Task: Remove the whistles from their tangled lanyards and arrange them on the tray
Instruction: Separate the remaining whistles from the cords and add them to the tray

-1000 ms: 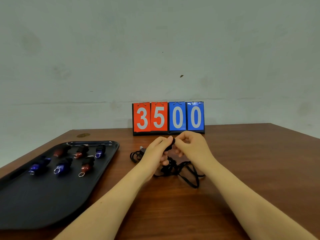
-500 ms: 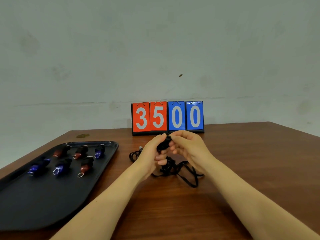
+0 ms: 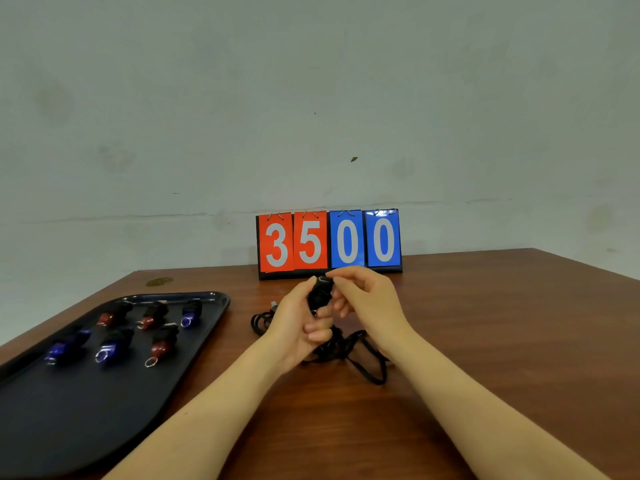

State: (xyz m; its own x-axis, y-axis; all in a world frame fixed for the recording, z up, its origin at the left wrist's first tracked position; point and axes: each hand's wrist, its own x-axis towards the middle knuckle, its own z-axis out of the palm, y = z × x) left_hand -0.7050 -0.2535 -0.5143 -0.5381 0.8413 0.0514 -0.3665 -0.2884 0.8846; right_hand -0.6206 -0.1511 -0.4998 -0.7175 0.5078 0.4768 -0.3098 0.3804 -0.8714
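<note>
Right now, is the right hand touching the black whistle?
Touching. The head view shows the right hand pinching the black whistle's top while the left hand grips it.

A black whistle [image 3: 320,292] is gripped by the left hand [image 3: 298,327] and pinched at its top by the right hand [image 3: 367,303], above tangled lanyards [image 3: 349,351] on the table [image 3: 485,341]. Six whistles, three red and three blue, are laid in two rows on the tray [image 3: 69,420] at left. A scoreboard [image 3: 329,242] reading 3500 is stood behind.
</note>
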